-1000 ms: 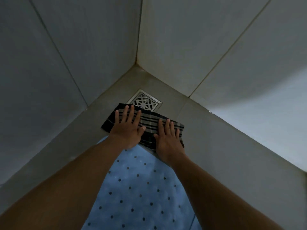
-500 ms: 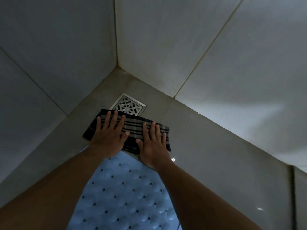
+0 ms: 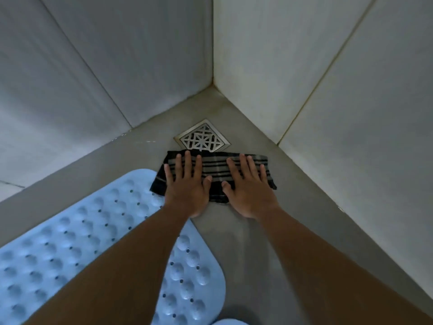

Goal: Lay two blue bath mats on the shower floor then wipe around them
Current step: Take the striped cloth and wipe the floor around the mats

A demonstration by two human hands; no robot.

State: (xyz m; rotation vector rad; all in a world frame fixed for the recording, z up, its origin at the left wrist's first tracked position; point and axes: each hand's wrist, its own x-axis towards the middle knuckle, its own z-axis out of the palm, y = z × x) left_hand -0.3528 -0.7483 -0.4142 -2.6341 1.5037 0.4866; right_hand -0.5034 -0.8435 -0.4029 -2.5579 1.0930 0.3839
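Observation:
A light blue bath mat (image 3: pixel 77 233) with bumps and small holes lies flat on the grey shower floor (image 3: pixel 236 233), partly under my left forearm. A sliver of a second blue mat (image 3: pixel 230 322) shows at the bottom edge. A dark striped cloth (image 3: pixel 216 170) lies on the floor just beyond the mat's rounded corner. My left hand (image 3: pixel 186 186) presses flat on the cloth's left half, fingers straight and spread. My right hand (image 3: pixel 248 187) presses flat on its right half the same way.
A square metal drain grate (image 3: pixel 202 136) sits in the floor right behind the cloth. Two tiled walls (image 3: pixel 304 66) meet in a corner just past the drain, closing in the floor on the left and right.
Both hands stay flat on the cloth near the drain. My view has swung left, so the mat now shows down at the left and bare floor lies below the right hand.

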